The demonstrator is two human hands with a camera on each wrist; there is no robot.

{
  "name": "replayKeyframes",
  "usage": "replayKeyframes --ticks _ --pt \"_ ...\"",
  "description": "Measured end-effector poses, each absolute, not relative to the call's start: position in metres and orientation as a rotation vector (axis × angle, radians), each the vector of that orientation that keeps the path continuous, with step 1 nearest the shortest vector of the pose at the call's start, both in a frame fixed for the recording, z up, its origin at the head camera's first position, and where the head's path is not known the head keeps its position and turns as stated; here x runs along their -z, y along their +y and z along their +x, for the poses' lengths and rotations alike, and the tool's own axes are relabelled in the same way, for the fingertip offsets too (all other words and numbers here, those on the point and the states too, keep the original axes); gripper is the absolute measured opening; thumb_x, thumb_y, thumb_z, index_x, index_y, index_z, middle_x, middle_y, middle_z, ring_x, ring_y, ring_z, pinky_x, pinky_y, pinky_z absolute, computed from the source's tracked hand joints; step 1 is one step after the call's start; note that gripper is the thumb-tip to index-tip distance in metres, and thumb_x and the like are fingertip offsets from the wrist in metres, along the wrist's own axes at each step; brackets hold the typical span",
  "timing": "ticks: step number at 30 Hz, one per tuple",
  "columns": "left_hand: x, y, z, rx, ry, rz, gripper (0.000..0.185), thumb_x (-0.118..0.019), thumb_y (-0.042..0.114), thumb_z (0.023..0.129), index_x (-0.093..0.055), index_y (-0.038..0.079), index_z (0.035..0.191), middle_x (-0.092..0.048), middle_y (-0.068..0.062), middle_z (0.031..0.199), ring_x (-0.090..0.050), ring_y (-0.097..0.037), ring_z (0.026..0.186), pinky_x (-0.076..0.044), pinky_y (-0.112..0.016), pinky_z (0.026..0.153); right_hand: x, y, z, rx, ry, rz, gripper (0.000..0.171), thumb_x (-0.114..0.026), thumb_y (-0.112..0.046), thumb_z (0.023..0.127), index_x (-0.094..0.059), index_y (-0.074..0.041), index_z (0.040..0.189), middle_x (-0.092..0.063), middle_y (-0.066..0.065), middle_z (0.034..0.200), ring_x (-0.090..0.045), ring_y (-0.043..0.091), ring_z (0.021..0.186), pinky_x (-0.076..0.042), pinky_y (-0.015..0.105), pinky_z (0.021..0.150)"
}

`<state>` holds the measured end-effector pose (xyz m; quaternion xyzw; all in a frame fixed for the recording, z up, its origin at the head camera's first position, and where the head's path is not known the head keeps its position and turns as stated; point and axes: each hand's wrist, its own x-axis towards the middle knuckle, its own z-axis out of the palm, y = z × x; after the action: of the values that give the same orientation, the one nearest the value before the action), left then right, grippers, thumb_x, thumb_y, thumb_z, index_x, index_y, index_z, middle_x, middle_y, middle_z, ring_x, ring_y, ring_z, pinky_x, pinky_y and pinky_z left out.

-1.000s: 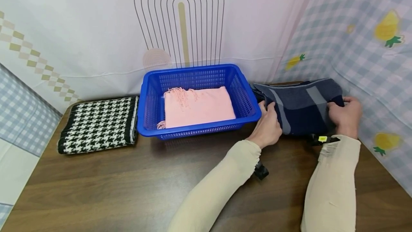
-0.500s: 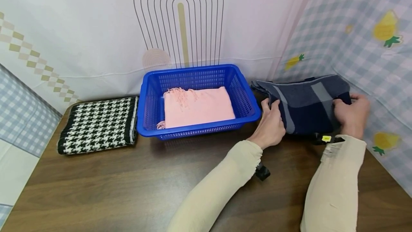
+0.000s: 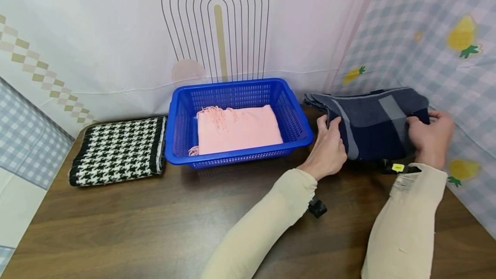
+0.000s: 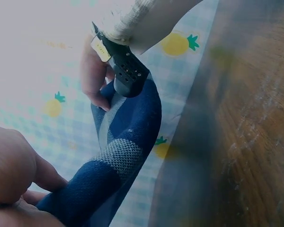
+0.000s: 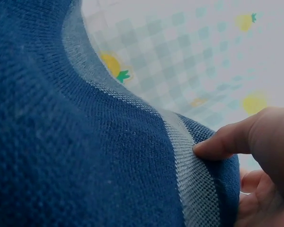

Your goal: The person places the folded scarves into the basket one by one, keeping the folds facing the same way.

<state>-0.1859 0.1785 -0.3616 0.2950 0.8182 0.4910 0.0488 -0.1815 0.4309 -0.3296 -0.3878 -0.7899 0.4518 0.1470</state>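
Note:
A folded navy scarf (image 3: 372,137) with grey-blue bands is at the right of the table in the head view, its front raised off the wood. My left hand (image 3: 327,150) pinches its left side between thumb and fingers. At the opposite end my right hand (image 3: 432,137) grips the scarf's right edge, thumb on top and fingers beneath. The right wrist view shows that thumb (image 5: 222,141) lying on a pale stripe of the knit. In the left wrist view, the scarf (image 4: 118,156) sags between both hands in a curved fold.
A blue plastic basket (image 3: 240,158) stands left of the scarf, holding a folded pink fringed scarf (image 3: 240,130). Farther left lies a folded black-and-white houndstooth scarf (image 3: 118,152). Patterned curtain (image 3: 430,55) hangs close behind and to the right of my right hand.
Both hands have shifted rightward with the navy scarf, the right hand farther and slightly up. The scarf's right end has risen. Basket and other scarves have stayed put.

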Motion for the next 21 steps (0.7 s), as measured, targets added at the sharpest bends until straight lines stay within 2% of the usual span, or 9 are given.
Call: replayKeyframes --ticks 2,5,9,12,18,21 --pt "0.36 0.178 -0.186 -1.485 2.513 0.91 0.059 -0.043 -0.001 0.103 -0.025 0.004 0.16 -0.007 -0.017 0.166 -0.053 -0.016 0.133 -0.046 -0.012 0.1 0.328 0.43 -0.181 -1.317 -2.267 -1.111 0.046 -0.056 -0.039 0.098 -0.041 -0.033 0.141 -0.038 -0.021 0.104 -0.039 -0.003 0.092 -0.041 0.024 0.091" --pt "0.357 0.177 -0.186 -1.476 2.532 0.929 0.059 -0.043 -0.001 0.103 -0.026 0.003 0.159 -0.009 -0.018 0.166 -0.054 -0.016 0.134 -0.045 -0.012 0.102 0.325 0.428 -0.18 -1.335 -2.256 -1.102 0.046 -0.056 -0.039 0.098 -0.041 -0.033 0.141 -0.039 -0.02 0.104 -0.039 -0.003 0.09 -0.042 0.024 0.091" --pt "0.353 0.175 -0.185 -1.477 2.542 0.941 0.058 -0.043 -0.002 0.103 -0.027 0.002 0.159 -0.011 -0.018 0.166 -0.055 -0.015 0.131 -0.045 -0.011 0.101 0.322 0.425 -0.18 -1.347 -2.242 -1.095 0.03 -0.057 -0.039 0.097 -0.043 -0.042 0.124 -0.04 -0.019 0.104 -0.04 -0.002 0.089 -0.042 0.024 0.09" --pt "0.35 0.173 -0.185 -1.481 2.552 0.923 0.057 -0.043 0.0 0.104 -0.029 0.004 0.158 -0.013 -0.016 0.166 -0.058 -0.013 0.126 -0.046 -0.011 0.1 0.319 0.423 -0.179 -1.362 -2.22 -1.09 0.024 -0.058 -0.038 0.097 -0.041 -0.045 0.113 -0.04 -0.018 0.103 -0.04 -0.001 0.089 -0.041 0.024 0.089" --pt "0.346 0.169 -0.186 -1.502 2.547 0.867 0.053 -0.042 0.005 0.107 -0.032 0.01 0.158 -0.015 -0.011 0.167 -0.062 -0.012 0.12 -0.048 -0.013 0.098 0.313 0.418 -0.179 -1.394 -2.188 -1.096 0.03 -0.059 -0.035 0.097 -0.043 -0.043 0.121 -0.039 -0.02 0.105 -0.04 -0.003 0.089 -0.041 0.024 0.093" --pt "0.344 0.167 -0.187 -1.52 2.535 0.85 0.052 -0.042 0.006 0.107 -0.033 0.011 0.158 -0.015 -0.01 0.167 -0.059 -0.013 0.127 -0.047 -0.016 0.102 0.31 0.414 -0.179 -1.396 -2.176 -1.088 0.025 -0.06 -0.033 0.097 -0.044 -0.043 0.113 -0.041 -0.019 0.104 -0.041 -0.003 0.089 -0.041 0.023 0.092"
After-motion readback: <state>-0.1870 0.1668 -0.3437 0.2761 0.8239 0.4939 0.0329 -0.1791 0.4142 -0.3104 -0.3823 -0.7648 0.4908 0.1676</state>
